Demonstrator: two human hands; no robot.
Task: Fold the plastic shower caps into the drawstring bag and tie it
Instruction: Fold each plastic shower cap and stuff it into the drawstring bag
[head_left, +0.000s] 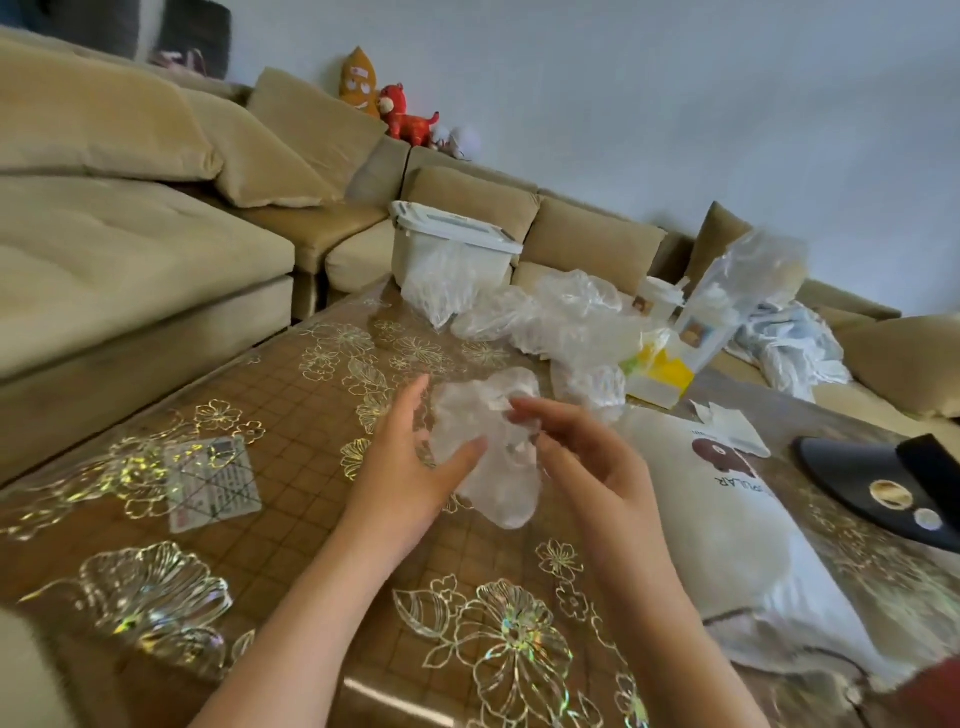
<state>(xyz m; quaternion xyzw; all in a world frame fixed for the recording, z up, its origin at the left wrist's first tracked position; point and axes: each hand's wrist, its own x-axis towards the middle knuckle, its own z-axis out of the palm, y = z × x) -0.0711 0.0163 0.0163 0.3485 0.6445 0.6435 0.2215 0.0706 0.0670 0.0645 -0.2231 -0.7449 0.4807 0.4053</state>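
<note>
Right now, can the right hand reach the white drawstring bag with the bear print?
Probably yes: the drawstring bag lies just beside the right hand with nothing between, though that hand pinches the shower cap.

The white drawstring bag (727, 514) lying on the table is showing, upside down to the camera, letters reading "PULAR" under a brown bear print; any earlier letters are running out of sight. The card (213, 483) at left is carrying print too small to read.
</note>
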